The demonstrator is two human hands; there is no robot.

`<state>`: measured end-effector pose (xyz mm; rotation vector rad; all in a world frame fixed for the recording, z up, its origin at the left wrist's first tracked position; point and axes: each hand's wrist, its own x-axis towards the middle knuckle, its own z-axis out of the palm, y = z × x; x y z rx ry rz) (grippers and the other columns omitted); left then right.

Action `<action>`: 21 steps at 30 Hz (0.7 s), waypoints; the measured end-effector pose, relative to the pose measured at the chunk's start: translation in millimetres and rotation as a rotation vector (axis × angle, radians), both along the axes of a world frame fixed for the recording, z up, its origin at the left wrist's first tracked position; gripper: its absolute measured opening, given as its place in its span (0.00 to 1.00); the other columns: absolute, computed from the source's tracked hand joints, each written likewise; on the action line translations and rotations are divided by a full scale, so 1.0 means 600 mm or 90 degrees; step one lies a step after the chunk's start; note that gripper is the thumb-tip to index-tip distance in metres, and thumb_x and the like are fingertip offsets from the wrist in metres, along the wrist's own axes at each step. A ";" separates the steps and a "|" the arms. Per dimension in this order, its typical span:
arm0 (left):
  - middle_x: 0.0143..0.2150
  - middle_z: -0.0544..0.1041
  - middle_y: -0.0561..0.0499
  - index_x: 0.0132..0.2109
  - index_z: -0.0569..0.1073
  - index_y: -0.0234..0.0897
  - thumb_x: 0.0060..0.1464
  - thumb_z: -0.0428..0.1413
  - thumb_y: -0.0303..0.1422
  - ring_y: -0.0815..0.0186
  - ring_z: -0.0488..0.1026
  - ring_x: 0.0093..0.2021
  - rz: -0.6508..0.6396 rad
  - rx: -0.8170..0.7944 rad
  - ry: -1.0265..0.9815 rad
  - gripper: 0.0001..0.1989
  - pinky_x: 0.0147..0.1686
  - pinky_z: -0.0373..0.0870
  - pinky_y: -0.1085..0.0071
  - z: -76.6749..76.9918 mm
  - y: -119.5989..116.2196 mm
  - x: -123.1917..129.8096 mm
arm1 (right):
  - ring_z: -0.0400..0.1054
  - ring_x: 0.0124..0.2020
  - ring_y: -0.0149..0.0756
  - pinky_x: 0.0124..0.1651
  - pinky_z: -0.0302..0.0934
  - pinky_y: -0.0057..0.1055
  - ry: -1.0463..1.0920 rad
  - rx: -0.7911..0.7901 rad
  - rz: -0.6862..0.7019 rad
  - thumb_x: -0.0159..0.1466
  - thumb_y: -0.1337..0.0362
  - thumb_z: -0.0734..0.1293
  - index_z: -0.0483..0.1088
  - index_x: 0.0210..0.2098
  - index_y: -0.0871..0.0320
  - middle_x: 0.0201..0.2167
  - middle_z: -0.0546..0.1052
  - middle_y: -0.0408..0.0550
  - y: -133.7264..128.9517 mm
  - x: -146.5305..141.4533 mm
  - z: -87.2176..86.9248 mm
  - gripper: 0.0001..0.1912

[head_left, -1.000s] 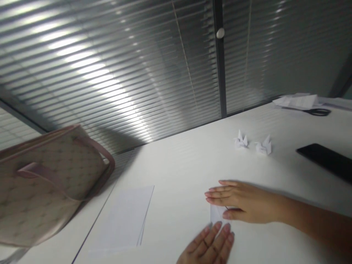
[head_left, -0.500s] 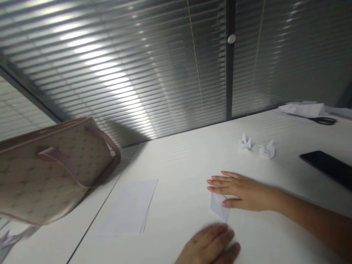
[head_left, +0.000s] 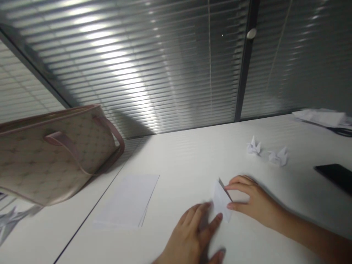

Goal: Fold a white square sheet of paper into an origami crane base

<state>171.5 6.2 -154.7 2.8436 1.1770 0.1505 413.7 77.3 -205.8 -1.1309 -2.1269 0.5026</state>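
Note:
A small folded piece of white paper [head_left: 220, 201] lies on the table, one edge slightly raised. The thumb and fingertips of my right hand [head_left: 253, 200] hold it along that right edge, with a gap between them. My left hand [head_left: 192, 229] comes in from below, fingers apart, its fingertips resting at the paper's lower left side. Two folded paper cranes, a left crane [head_left: 254, 146] and a right crane [head_left: 279, 157], stand beyond my right hand.
White paper sheets [head_left: 129, 200] lie to the left, beside a table seam. A patterned handbag [head_left: 63, 157] stands further left. On the right are a black phone [head_left: 337, 178], dark-handled scissors [head_left: 342, 131] and more paper [head_left: 320, 116]. Window blinds [head_left: 176, 73] border the table's far side.
My right hand has gone from lying flat over the folded paper to holding its right edge. My left hand has moved up to the paper and spread its fingers. The view has shifted slightly.

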 end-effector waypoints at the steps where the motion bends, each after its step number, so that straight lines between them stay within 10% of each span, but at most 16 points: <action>1: 0.63 0.63 0.34 0.64 0.62 0.37 0.55 0.57 0.41 0.46 0.64 0.60 0.007 -0.008 -0.008 0.31 0.53 0.69 0.53 0.001 0.000 0.000 | 0.70 0.43 0.42 0.46 0.68 0.40 0.000 -0.005 0.000 0.53 0.63 0.74 0.75 0.41 0.53 0.39 0.75 0.48 0.000 0.000 0.001 0.14; 21: 0.69 0.52 0.41 0.65 0.59 0.38 0.57 0.54 0.37 0.50 0.52 0.67 0.007 -0.111 -0.024 0.30 0.59 0.63 0.54 0.020 0.004 0.006 | 0.68 0.39 0.38 0.42 0.64 0.36 0.029 -0.013 0.063 0.56 0.70 0.72 0.72 0.35 0.55 0.34 0.75 0.46 -0.004 0.002 0.015 0.07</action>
